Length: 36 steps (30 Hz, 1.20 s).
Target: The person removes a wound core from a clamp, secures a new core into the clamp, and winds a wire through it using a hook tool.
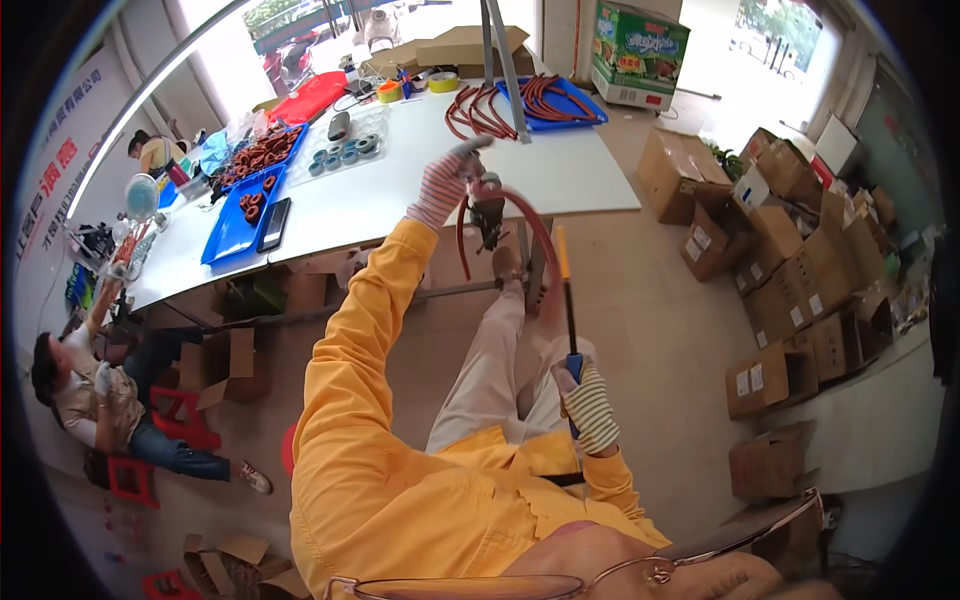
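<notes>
My left hand (446,184), in a red-striped glove, is closed at the top of a dark metal clamp (487,215) by the table's near edge. A reddish-brown hose (540,235) bends in an arch from its fingers, and a shorter length hangs on the clamp's left side. The exact grip is partly hidden. Lower right, my right hand (590,405), in a dark-striped glove, grips a long slim tool (571,320) upright. That tool has a blue handle, a dark shaft and a yellow-orange upper end; its kind is unclear.
The white table (410,130) bears a blue tray of hoses (555,105), a blue tray of reddish rings (240,215), a phone (274,224) and tape rolls (443,82). Cardboard boxes (790,290) line the right side. A seated person (100,390) works at left.
</notes>
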Motion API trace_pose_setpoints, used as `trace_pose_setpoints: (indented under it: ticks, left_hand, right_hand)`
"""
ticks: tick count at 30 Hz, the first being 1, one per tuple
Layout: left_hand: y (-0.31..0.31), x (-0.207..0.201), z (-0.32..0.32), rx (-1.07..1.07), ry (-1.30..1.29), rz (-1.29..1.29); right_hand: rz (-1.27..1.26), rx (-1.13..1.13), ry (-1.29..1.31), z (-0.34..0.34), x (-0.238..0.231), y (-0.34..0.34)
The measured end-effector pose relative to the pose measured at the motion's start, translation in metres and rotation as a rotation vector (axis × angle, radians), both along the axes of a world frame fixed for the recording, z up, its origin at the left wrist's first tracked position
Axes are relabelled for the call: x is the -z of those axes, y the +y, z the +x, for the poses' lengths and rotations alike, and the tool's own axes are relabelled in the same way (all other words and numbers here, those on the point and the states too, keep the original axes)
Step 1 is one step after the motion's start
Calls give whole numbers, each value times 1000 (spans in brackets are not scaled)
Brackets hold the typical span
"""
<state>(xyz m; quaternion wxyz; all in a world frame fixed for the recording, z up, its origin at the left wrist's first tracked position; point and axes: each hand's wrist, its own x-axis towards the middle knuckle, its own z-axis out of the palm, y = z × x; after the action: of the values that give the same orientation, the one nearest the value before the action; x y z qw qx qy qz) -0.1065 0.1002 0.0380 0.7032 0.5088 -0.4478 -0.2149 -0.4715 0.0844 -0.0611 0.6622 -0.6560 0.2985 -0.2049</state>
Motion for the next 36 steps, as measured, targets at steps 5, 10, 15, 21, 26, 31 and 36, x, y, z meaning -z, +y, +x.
trace_pose_setpoints:
  ticks: [5,10,15,21,26,31,36]
  left_hand:
    - [-40,1,51,-141,-37,-84]
    - [-69,40,82,-35,-56,153]
    - [-76,80,105,-21,-102,433]
    - [-50,102,77,-978,-174,313]
    - [6,85,-13,-943,-1211,73]
    - [16,42,-25,-47,-1468,387]
    - [6,2,11,495,200,-17]
  right_hand:
    - [118,-302,121,56,-21,-49]
    - [197,-485,110,121,-32,-84]
    - [481,-488,70,143,-53,-78]
    - [716,-342,-63,81,-43,-2]
    - [168,-178,242,-50,-25,30]
    - [207,-77,319,-68,22,34]
    - [197,76,195,5,38,-3]
